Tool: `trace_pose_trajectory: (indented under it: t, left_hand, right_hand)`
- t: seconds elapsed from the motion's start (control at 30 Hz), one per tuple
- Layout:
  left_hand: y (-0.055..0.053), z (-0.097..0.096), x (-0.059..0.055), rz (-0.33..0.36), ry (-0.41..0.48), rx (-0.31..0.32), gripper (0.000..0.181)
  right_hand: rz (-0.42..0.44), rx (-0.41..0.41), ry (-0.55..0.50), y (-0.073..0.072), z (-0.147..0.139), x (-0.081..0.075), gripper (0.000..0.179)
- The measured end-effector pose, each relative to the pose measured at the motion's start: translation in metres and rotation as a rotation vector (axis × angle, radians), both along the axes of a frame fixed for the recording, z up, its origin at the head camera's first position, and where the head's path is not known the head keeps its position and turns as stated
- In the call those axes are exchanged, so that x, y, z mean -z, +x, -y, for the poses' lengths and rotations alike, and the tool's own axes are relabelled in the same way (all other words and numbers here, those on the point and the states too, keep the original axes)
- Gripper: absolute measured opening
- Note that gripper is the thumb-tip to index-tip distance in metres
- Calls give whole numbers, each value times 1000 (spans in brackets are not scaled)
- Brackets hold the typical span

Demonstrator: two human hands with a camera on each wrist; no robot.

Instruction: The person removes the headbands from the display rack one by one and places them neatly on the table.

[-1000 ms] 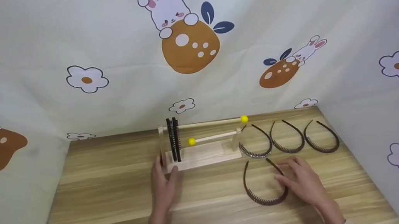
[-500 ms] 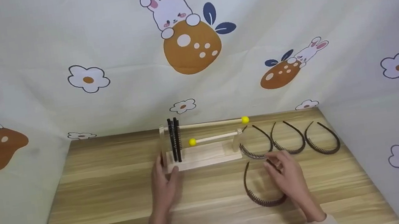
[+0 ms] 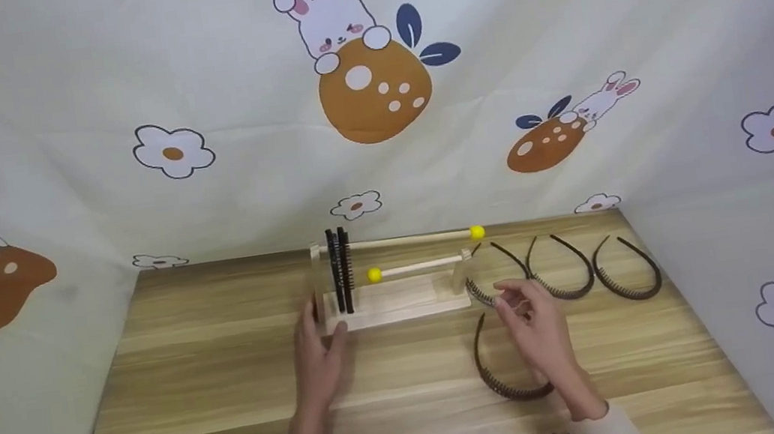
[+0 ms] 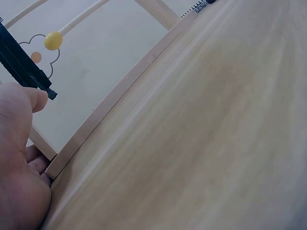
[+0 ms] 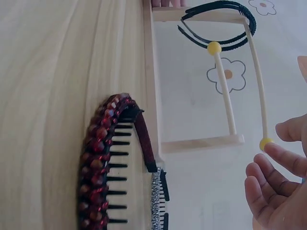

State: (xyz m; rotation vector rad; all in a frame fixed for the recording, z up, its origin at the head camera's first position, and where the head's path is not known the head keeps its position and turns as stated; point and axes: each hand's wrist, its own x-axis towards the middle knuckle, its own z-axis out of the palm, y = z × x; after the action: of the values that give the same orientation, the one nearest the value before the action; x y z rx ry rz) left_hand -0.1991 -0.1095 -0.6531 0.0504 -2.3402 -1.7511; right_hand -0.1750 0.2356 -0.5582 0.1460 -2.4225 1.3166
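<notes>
My left hand (image 3: 318, 363) holds the left end of a pale wooden stand (image 3: 404, 313), its thumb at the front and its fingers behind the end post. Two rods with yellow ball tips run across the stand. Black toothed headbands (image 3: 341, 269) hang on the upper rod near the left post. My right hand (image 3: 541, 331) hovers over the near headband (image 3: 503, 384), fingers loosely bent and holding nothing. The right wrist view shows that headband (image 5: 96, 163) with dark red beads, and the right hand (image 5: 278, 187) apart from it. The right hand partly hides this headband.
Three more headbands lie in a row right of the stand: a silvery one (image 5: 156, 196), a middle one (image 3: 577, 290) and a far-right one (image 3: 640, 293). The wood-grain table (image 3: 192, 396) meets a printed cloth backdrop (image 3: 240, 192) behind.
My right hand has moved left and slightly away from me, from the near headband's right side to above it. The left hand and the stand have kept their places.
</notes>
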Motion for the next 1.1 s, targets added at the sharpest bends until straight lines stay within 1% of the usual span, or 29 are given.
trace_pose_trajectory:
  t: [0.17,0.27,0.5,0.7,0.83,1.1]
  left_hand:
    - [0,1,1,6,-2,-4,80]
    - [0,1,0,3,-9,-9,79]
    - [1,0,-1,45,19,3,79]
    - [1,0,-2,68,8,-1,81]
    - [1,0,-2,67,4,-4,80]
    - [3,1,-2,80,-4,-5,81]
  right_hand:
    - [-41,-17,11,-2,10,-3,22]
    - [-65,-32,-1,-4,17,-6,20]
    - [-92,-77,-25,-10,35,-9,18]
    - [-91,-114,-70,-10,49,-14,19]
    - [-88,-138,-99,-12,59,-15,18]
    - [-78,-165,-105,-14,76,-15,17]
